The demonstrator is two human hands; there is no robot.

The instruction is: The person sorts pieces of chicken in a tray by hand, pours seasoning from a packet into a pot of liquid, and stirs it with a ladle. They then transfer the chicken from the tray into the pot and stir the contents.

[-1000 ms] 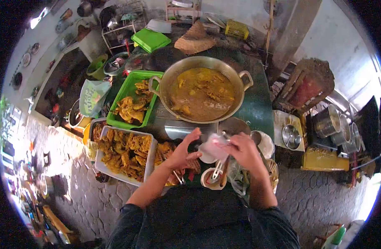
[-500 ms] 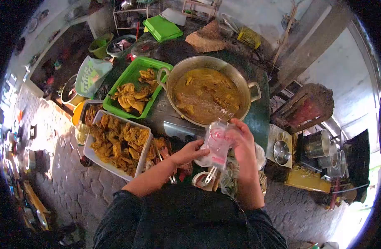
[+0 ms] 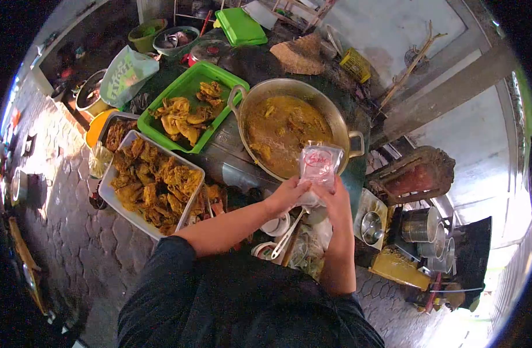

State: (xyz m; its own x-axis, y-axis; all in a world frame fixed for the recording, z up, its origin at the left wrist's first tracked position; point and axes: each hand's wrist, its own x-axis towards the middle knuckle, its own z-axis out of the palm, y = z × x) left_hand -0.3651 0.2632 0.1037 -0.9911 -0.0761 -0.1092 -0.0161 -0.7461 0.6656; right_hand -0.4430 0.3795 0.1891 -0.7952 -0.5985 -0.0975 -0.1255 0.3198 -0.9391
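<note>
A clear plastic packet with red print (image 3: 320, 161) is held up over the near rim of the large metal pan (image 3: 241, 136), which contains yellow-brown broth with pieces in it. My left hand (image 3: 287, 196) grips the packet's lower left edge, fingers closed. On its lower right, my right hand (image 3: 334, 203) is also closed on the packet. Below the hands lies a spoon with a white handle (image 3: 282, 242), beside a small white bowl (image 3: 276, 225). What the packet contains is hard to make out.
Left of the pan, a green tray (image 3: 153, 129) carries cooked chicken pieces. Nearer, a white tub (image 3: 201, 194) is heaped with browned chicken. A green lid (image 3: 241, 28) and a woven piece (image 3: 299, 56) lie behind. Metal pots (image 3: 419, 225) stand at right.
The packet has moved away from my body, toward the pan, and its printed face now shows upright. My left hand has shifted forward with it. The head view has turned slightly.
</note>
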